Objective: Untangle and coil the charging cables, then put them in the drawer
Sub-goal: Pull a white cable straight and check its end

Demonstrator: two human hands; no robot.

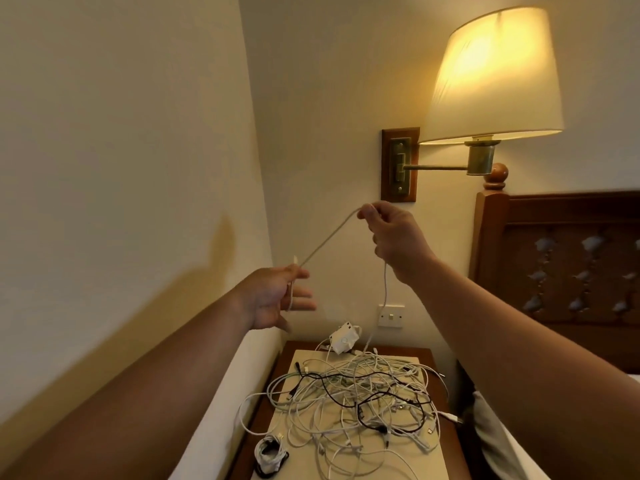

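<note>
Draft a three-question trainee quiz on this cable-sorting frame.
1. True or false: the right hand pinches the white cable higher than the left hand does.
2. The tangle of cables lies on: A) the bed, B) the nightstand, C) the floor.
3. Fill in: one coiled bundle sits near the nightstand's front ____ corner.

Key: 1 true; 2 B; 3 left.

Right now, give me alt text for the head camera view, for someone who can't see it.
A person's left grip and right grip pinch a white cable stretched between them, above a tangle of cables on a nightstand, near a lit wall lamp.
</note>
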